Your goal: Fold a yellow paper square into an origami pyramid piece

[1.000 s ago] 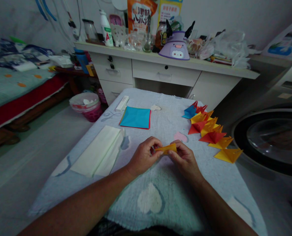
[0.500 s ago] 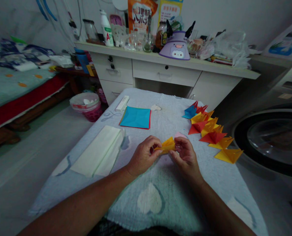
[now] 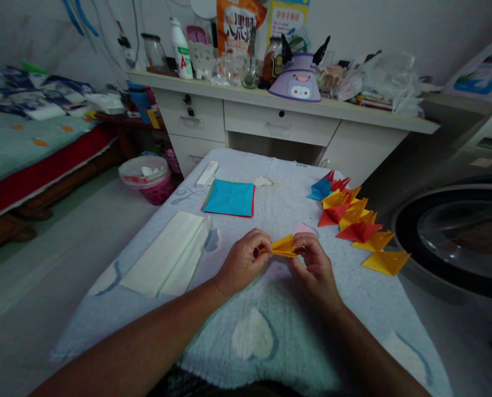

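Note:
A folded piece of yellow origami paper is stretched between my two hands above the cloth-covered table. My left hand pinches its left end between thumb and fingers. At the other end, my right hand has its thumb and fingertips closed on the paper. To the right stand several folded paper cranes in red, yellow, orange and blue, set close together in a slanting row. Beyond my left hand lies a stack of square paper, blue on top with red and yellow edges showing.
A folded white sheet lies at the left, with a small white box farther back. A scrap of pink paper sits behind my right hand. Beyond the table are a cluttered white desk, a pink bin and a washing machine.
The yellow paper's raised part has flattened, so it now looks narrower between my hands. My right fingers have closed in on its right end. My left hand has hardly moved.

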Action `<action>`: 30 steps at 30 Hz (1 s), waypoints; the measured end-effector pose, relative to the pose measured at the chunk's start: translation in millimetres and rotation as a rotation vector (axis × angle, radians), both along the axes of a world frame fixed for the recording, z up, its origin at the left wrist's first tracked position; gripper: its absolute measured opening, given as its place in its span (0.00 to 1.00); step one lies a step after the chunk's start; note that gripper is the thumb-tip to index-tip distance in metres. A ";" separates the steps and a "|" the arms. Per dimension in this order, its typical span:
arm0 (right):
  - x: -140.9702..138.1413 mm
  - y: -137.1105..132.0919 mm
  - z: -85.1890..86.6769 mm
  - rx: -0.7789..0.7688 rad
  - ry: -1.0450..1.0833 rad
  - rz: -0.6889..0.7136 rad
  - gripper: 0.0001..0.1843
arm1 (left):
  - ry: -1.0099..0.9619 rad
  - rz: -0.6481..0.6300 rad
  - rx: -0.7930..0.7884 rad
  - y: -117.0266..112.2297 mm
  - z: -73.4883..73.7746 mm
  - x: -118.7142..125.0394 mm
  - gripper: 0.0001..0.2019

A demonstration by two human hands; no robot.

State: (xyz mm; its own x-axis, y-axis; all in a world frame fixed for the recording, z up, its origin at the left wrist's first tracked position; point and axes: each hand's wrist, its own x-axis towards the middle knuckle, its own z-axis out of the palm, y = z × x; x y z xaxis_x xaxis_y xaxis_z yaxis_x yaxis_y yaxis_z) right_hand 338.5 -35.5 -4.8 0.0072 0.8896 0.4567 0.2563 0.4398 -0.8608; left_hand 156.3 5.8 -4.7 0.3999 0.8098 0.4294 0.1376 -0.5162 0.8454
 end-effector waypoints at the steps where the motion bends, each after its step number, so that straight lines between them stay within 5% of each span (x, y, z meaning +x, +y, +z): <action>1: 0.1 -0.1 -0.1 -0.003 -0.001 0.004 0.09 | 0.000 0.004 -0.007 0.0 0.1 0.1 0.08; 23: 0.4 -0.5 2.1 0.031 -0.106 0.025 0.06 | 0.085 0.019 0.073 0.5 -0.1 0.3 0.10; 30: 0.3 -2.0 -1.3 0.031 -0.033 -0.084 0.16 | -0.119 0.077 -0.121 5.6 1.5 -0.4 0.04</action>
